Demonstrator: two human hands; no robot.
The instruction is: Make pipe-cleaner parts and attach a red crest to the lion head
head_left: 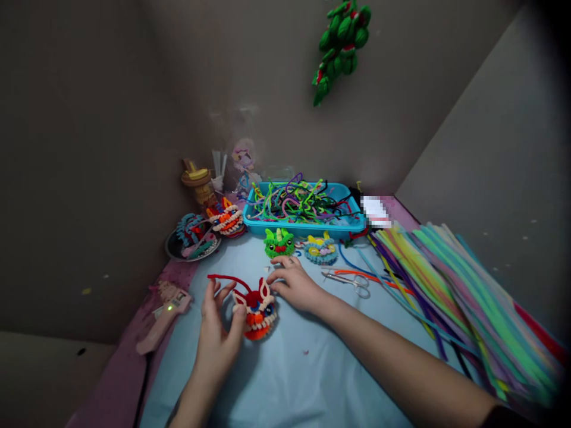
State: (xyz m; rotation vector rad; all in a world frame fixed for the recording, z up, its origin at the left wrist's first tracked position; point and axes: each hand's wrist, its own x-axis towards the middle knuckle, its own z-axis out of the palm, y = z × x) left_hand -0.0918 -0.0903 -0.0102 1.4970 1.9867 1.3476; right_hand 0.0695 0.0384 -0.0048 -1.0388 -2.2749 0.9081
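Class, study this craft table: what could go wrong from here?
The red strip by the left hand might snag on it. The scissors lie near the right hand, so a sweep might knock them. The pink tool shows a lit green light; if hot, it could burn someone.

"Can you read any lettering or numbers in the frame?"
"None. The white item [376,211] right of centre is pixelated, so whatever it bears is hidden."
"And the pink tool [156,333] at the lower left?"
"Its small pale panel [182,301], beside a green light [170,308], is too small and blurred to make out."
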